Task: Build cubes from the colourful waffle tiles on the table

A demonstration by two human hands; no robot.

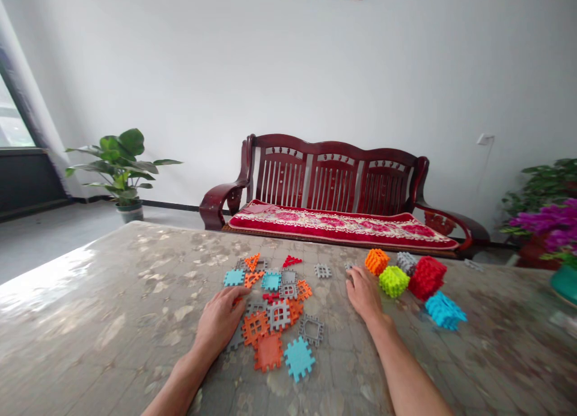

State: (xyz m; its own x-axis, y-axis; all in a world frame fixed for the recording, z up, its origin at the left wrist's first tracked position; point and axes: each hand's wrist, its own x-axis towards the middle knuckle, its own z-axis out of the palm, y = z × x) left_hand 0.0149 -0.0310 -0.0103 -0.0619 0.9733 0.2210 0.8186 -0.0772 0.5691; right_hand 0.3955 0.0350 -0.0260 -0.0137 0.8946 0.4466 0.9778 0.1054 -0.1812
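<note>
Flat interlocking plastic pieces with notched edges lie in a loose pile on the table, among them an orange square, a blue square, a grey ring-shaped frame and a red triangle. At the pile's left edge my left hand rests low, its fingers lying toward the pieces and holding nothing that I can see. To the right of the pile, my right hand has its fingertips on a small grey piece, mostly hidden by the fingers. Nearby, a grey window piece lies apart from the pile.
Several assembled blocks stand right of my right hand: orange, green, grey, red and blue. A patterned cloth covers the table. Beyond stands a wooden bench; purple flowers are at right.
</note>
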